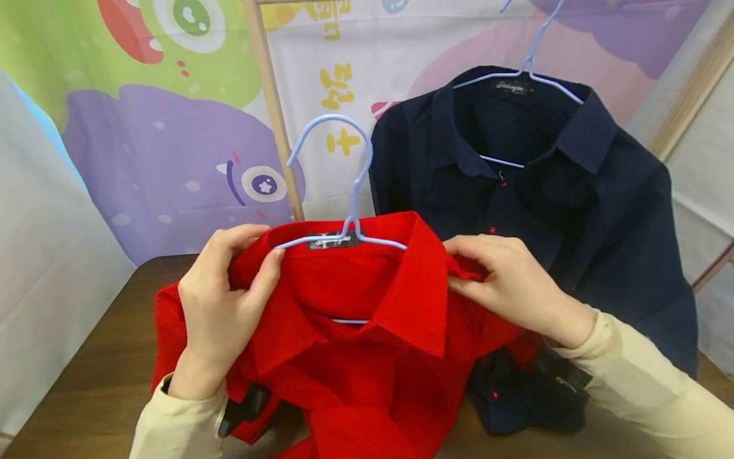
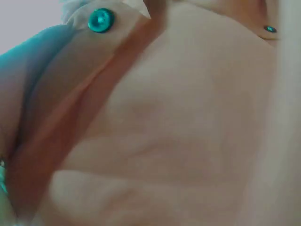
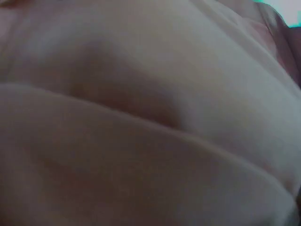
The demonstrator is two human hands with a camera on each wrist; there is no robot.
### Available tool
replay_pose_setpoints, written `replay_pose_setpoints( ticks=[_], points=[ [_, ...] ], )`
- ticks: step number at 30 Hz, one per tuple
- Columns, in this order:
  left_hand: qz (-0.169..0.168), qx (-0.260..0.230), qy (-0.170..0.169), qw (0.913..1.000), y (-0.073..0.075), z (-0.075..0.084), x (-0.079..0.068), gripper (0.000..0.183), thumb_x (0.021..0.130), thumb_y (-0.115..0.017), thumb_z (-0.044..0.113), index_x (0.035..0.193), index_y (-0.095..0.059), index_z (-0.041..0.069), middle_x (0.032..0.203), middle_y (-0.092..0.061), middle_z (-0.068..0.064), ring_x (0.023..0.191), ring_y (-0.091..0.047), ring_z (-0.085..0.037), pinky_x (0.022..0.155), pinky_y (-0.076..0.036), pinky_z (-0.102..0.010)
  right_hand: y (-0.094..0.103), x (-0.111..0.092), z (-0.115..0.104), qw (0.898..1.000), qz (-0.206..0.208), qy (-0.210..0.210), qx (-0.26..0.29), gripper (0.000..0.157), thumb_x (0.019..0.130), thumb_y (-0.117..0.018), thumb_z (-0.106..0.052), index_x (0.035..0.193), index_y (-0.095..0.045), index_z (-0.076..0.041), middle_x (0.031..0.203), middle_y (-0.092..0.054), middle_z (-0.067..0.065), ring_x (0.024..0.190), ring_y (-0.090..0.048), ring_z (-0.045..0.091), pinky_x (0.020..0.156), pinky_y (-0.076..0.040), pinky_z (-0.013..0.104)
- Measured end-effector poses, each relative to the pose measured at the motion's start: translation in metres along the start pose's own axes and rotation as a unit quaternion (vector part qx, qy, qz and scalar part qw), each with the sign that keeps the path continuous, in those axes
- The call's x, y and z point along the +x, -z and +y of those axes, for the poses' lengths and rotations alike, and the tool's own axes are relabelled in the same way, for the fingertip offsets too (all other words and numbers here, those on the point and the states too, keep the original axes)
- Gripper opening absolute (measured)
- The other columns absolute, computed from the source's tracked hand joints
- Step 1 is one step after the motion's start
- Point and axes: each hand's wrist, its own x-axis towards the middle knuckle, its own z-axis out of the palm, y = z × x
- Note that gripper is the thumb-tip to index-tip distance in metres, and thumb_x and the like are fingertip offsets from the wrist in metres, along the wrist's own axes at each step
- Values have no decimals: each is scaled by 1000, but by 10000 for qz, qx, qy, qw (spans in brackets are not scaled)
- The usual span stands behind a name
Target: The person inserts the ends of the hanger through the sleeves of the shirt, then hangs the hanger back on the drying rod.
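A red collared shirt (image 1: 421, 280) hangs on a light-blue wire hanger (image 1: 369, 156), whose hook stands up above the collar. My left hand (image 1: 215, 309) grips the shirt at the left side of the collar, its thumb by the hanger's arm. On the other side, my right hand (image 1: 516, 284) pinches the red cloth at the shoulder just outside the collar. Up close in the left wrist view, the shirt cloth (image 2: 178, 108) shows with a round button (image 2: 101, 20). Only blurred folds of cloth (image 3: 155, 160) fill the right wrist view.
Behind on the right, a navy shirt (image 1: 625, 255) hangs on another light-blue hanger (image 1: 533, 54). A wooden pole (image 1: 272, 95) stands in front of the printed cloth backdrop (image 1: 189, 140). The dark wooden table (image 1: 109, 357) lies beneath the red shirt.
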Motion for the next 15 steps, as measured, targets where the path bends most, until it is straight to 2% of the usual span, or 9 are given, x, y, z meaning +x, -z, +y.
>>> replay_pose_setpoints(
  ticks=[2,3,5,6,7,9,11,13,15],
  points=[
    [-247,5,389,9989,0,4,2,22,79,-67,9,100,-64,1,80,-63,-9,69,-53,-10,67,-39,-14,-3,1,0,9977,580,285,-218,28,68,-70,5,93,-63,-7,81,-58,-1,68,-50,8,63,-45,20],
    [-373,-10,574,9977,0,4,3,22,79,-68,8,100,-64,2,79,-63,-8,68,-52,-7,65,-38,-14,-4,1,1,9970,687,314,-168,29,69,-67,7,94,-63,-6,84,-58,1,72,-51,9,66,-46,21],
    [-557,-107,842,9948,0,5,4,23,77,-69,4,99,-65,4,77,-63,-6,66,-49,-2,62,-36,-14,-4,2,2,9982,531,113,236,36,70,-58,9,104,-61,-6,93,-58,2,78,-52,10,70,-46,21],
    [-618,-164,905,9938,-1,5,4,23,76,-70,2,99,-65,4,77,-63,-6,66,-48,-1,62,-36,-14,-4,1,2,9972,347,-128,656,40,72,-53,9,109,-59,-6,98,-58,2,82,-54,11,74,-46,21],
    [-674,-183,895,9935,-1,4,3,23,76,-70,2,98,-66,5,77,-63,-5,66,-47,0,61,-36,-14,-4,2,2,9923,162,-420,1152,43,74,-48,9,114,-56,-6,101,-58,2,83,-54,11,75,-46,21],
    [-724,-258,768,9941,-3,3,3,22,76,-70,2,97,-66,4,79,-63,-4,67,-48,-1,61,-37,-15,-2,2,2,9714,-140,-1097,2103,44,81,-43,6,122,-51,-7,106,-58,1,88,-54,13,78,-45,21],
    [-771,-344,556,9949,-5,3,2,22,76,-69,2,97,-65,3,81,-64,-4,68,-50,-3,63,-38,-16,-3,3,1,9569,-324,-1600,2400,36,88,-43,-2,123,-51,-11,100,-60,-1,83,-56,14,74,-45,22],
    [-831,-347,353,9953,-7,3,2,22,76,-69,4,97,-65,3,83,-64,-5,70,-51,-5,64,-39,-17,-6,4,-1,9572,-502,-1754,2245,22,93,-48,-15,113,-56,-15,87,-60,-4,73,-55,12,66,-45,23],
    [-880,-342,252,9952,-10,4,2,23,76,-70,4,98,-65,3,85,-64,-5,70,-51,-7,65,-39,-17,-10,3,-4,9728,-581,-1525,1642,14,87,-61,-24,100,-58,-19,73,-56,-8,62,-50,8,57,-42,21]
  ],
)
